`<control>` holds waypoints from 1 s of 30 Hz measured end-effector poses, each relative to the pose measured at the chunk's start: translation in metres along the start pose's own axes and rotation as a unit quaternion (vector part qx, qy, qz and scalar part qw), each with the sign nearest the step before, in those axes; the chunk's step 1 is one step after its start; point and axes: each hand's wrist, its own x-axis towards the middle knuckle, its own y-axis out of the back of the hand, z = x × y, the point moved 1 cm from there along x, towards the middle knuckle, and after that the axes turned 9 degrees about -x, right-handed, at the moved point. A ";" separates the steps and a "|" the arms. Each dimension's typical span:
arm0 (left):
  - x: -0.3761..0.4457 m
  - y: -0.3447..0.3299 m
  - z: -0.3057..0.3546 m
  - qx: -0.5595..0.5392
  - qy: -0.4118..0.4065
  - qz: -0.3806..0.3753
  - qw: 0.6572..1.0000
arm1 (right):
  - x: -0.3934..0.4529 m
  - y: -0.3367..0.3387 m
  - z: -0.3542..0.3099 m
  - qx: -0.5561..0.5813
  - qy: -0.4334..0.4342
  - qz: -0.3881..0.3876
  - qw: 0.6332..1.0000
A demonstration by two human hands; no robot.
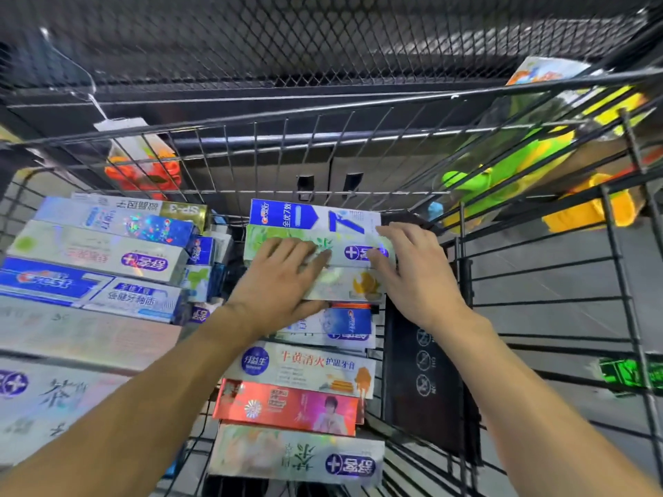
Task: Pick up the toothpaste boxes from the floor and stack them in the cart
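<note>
Both hands reach into the wire cart (462, 224): the left hand (283, 278) lies flat with straight fingers on a green box (287, 242), the right hand (412, 270) rests open at that box's right end. More boxes (297, 407) are stacked toward the wrists, another stack (93, 260) left of them.

Inside the cart (462, 252) the boxes lie flat in two stacks. The left stack (97, 252) sits against the cart's left side; the right stack (297, 382) runs from the near end to the far wall. Smaller boxes (204, 260) sit in the gap between them. Both hands rest on the far boxes of the right stack, the left hand (283, 278) just left of the right hand (412, 267). A flap (427, 382) hangs to the right of that stack. Behind the cart stands a mesh rack (323, 48).
</note>
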 end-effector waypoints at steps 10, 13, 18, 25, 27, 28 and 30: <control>-0.029 0.043 -0.035 -0.021 0.083 0.030 0.996 | 0.006 0.000 -0.039 -0.043 0.070 -0.005 0.997; -0.050 0.070 -0.055 -0.007 0.122 0.045 0.991 | 0.017 0.003 -0.074 -0.050 0.095 0.010 0.994; -0.132 0.116 -0.097 -0.005 0.221 0.065 0.973 | 0.027 0.009 -0.161 -0.056 0.193 -0.014 0.980; -0.318 0.174 -0.161 0.006 0.407 0.150 0.901 | 0.031 0.010 -0.355 -0.098 0.364 -0.019 0.926; -0.382 0.177 -0.173 0.004 0.470 0.173 0.865 | 0.020 0.003 -0.418 -0.117 0.403 -0.021 0.908; -0.414 0.177 -0.178 0.005 0.501 0.186 0.845 | 0.014 -0.004 -0.452 -0.124 0.430 -0.018 0.894; -0.479 0.175 -0.186 0.001 0.556 0.200 0.807 | -0.004 -0.021 -0.521 -0.144 0.487 -0.011 0.861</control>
